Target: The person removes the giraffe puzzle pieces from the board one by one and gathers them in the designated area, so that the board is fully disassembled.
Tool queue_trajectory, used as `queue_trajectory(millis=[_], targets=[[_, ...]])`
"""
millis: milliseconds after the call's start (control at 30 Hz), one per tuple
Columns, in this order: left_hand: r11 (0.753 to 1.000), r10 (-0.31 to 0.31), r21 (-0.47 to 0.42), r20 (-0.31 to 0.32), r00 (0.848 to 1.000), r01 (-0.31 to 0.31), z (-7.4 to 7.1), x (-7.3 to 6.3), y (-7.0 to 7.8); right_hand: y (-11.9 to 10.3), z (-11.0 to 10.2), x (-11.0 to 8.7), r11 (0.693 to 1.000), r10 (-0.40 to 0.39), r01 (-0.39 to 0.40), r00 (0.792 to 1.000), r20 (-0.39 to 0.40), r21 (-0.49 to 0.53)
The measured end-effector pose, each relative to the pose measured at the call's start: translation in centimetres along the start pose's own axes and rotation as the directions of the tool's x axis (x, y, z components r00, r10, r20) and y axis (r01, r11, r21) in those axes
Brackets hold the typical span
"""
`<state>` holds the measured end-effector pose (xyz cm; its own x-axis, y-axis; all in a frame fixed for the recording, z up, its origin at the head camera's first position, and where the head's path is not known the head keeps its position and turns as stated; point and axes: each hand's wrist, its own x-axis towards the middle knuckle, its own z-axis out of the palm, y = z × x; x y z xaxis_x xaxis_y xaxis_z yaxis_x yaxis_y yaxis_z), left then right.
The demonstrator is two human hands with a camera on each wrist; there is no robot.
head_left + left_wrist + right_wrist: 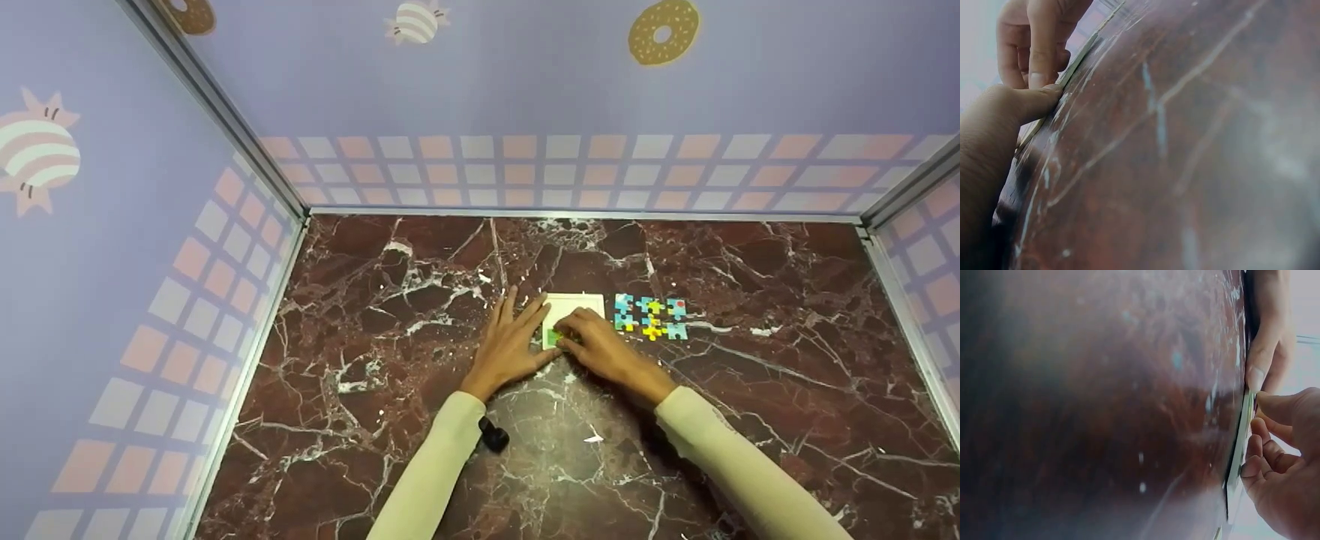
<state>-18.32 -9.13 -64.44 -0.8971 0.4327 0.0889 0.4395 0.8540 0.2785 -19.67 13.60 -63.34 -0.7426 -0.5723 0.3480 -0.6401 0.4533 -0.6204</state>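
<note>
In the head view a pale puzzle tray (574, 298) lies flat on the dark red marbled table, with a green patch of puzzle (553, 339) in its near left corner. My left hand (506, 349) has its fingers spread along the tray's left side, the thumb at the near edge. Over the tray, my right hand (604, 351) bends its fingers down and pinches a small puzzle piece at that corner, mostly hidden by the fingertips. The right wrist view shows its thumb (1278, 408) close to the left thumb (1257, 374) at the tray's edge.
Several loose puzzle pieces (651, 318), blue, yellow and green, lie in two rows just right of the tray. A white scrap (593, 439) is on the table nearer the body. Lilac panels (525, 90) wall the table at the back and both sides.
</note>
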Motion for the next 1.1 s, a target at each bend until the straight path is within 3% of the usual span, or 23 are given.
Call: queue_trajectory(millis=[167, 400, 467, 700, 800, 1033, 1100], targets=[[1.0, 0.004, -0.007, 0.01, 1.0, -0.004, 0.0, 0.2, 0.1, -1.1, -0.6, 0.2, 0.996, 0.08, -0.079, 0.997, 0.021, -0.048], [0.999, 0.018, -0.047, 0.018, 1.0, -0.017, -0.2, 0.4, 0.1, 3.3, 1.6, -0.5, 0.994, 0.091, -0.091, 0.996, 0.002, -0.058], [0.999, 0.017, -0.052, 0.02, 1.0, -0.016, -0.2, 0.4, 0.1, 3.4, 1.8, -0.5, 0.992, 0.097, -0.096, 0.995, 0.005, -0.08], [0.998, 0.015, -0.057, 0.015, 1.0, -0.014, -0.1, 0.3, -0.1, 2.7, 1.8, -0.1, 0.997, 0.062, -0.063, 0.997, -0.043, -0.038], [0.998, 0.009, -0.069, 0.016, 1.0, -0.007, 0.0, 0.3, -0.2, 2.4, 1.8, 0.1, 0.997, 0.071, -0.072, 0.997, -0.041, -0.018], [0.998, 0.006, -0.063, 0.016, 1.0, -0.005, 0.2, 0.2, -0.4, -0.7, 0.4, 0.4, 0.997, 0.062, -0.062, 0.998, -0.017, -0.035], [0.998, 0.008, -0.057, 0.015, 1.0, -0.008, 0.2, 0.2, -0.4, -0.6, 0.5, 0.4, 0.996, 0.073, -0.073, 0.997, -0.013, -0.041]])
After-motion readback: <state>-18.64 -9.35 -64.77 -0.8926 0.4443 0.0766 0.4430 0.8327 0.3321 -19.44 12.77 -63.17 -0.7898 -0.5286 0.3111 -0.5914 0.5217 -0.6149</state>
